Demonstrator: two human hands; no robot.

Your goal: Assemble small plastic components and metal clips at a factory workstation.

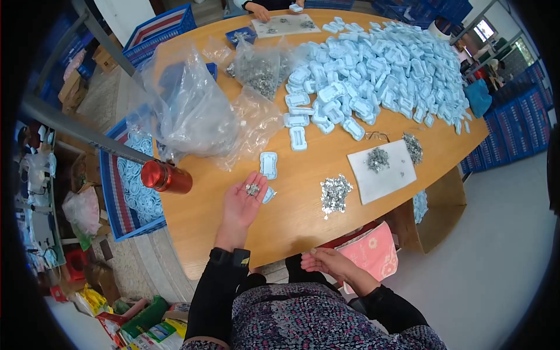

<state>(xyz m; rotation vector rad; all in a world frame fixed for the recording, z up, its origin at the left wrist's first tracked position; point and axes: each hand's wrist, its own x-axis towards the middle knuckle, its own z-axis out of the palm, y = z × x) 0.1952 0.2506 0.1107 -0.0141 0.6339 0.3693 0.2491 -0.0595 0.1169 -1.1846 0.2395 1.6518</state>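
Palm up over the table (280, 233), my left hand (236, 207) cradles a small heap of silvery metal pieces (252, 189). Just beyond its fingers lies a light blue plastic case part (268, 165), and a second blue part (269, 195) is half hidden beside the fingers. My right hand (333, 264) is at the table's near edge, its fingers loosely extended and nothing visible in it. A pile of loose metal pieces (336, 196) lies on the wood to the right of my left hand. Further right, a white board (370, 184) carries more small metal pieces (378, 158).
A large mound of blue plastic parts (373, 76) covers the far right. Clear plastic bags (201, 116) and a red flask (167, 177) stand at left, near a blue crate (111, 192). Another person's hand (259, 11) works at the far edge. A pink cloth (373, 254) hangs below the near edge.
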